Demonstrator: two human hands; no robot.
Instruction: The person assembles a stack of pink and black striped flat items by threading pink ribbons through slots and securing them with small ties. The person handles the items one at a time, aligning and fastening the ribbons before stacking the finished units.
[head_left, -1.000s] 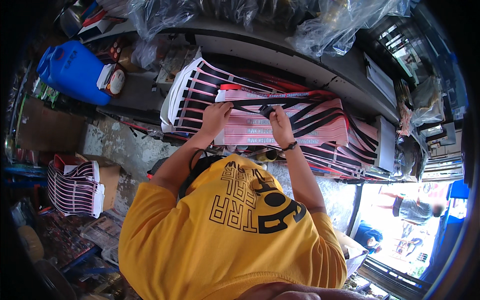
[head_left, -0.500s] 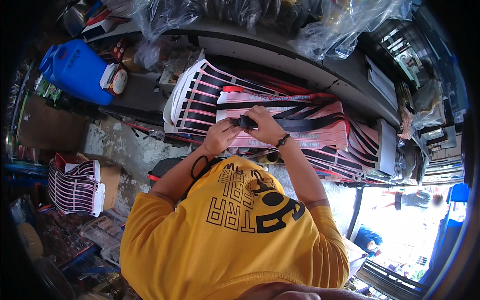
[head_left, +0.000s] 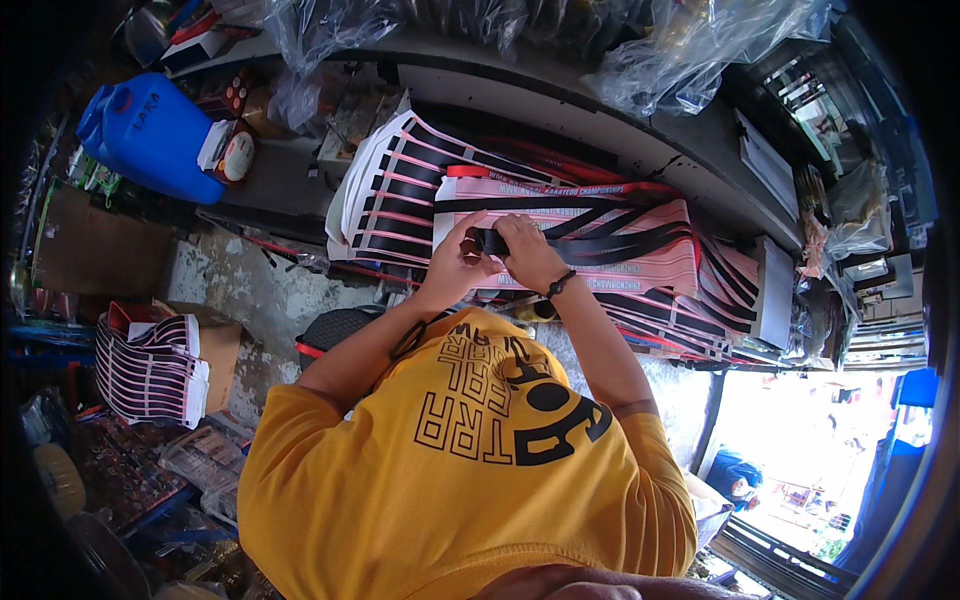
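Observation:
A black ribbon [head_left: 489, 242] is bent into a small loop between my two hands. My left hand [head_left: 452, 268] curls round the loop's left side, thumb and fingers touching it. My right hand [head_left: 531, 250], with a dark bracelet at the wrist, grips the ribbon from the right; its fingertips lie over the top. From there black ribbon lengths [head_left: 640, 247] run rightward over a pile of pink printed ribbons [head_left: 600, 205]. Left of my hands are white sheets [head_left: 352, 190] carrying black and pink strips.
A blue jerrycan [head_left: 150, 135] stands at the far left of the bench. Clear plastic bags [head_left: 660, 55] hang over the shelf edge above. Lower left, a cardboard box [head_left: 222, 360] sits beside more striped ribbon sheets [head_left: 150, 375]. A bright opening lies at the lower right.
My left hand has turned and spread its fingers round the ribbon, which now forms a rounder loop. The right hand stays nearly in place, its fingers shifted over the ribbon.

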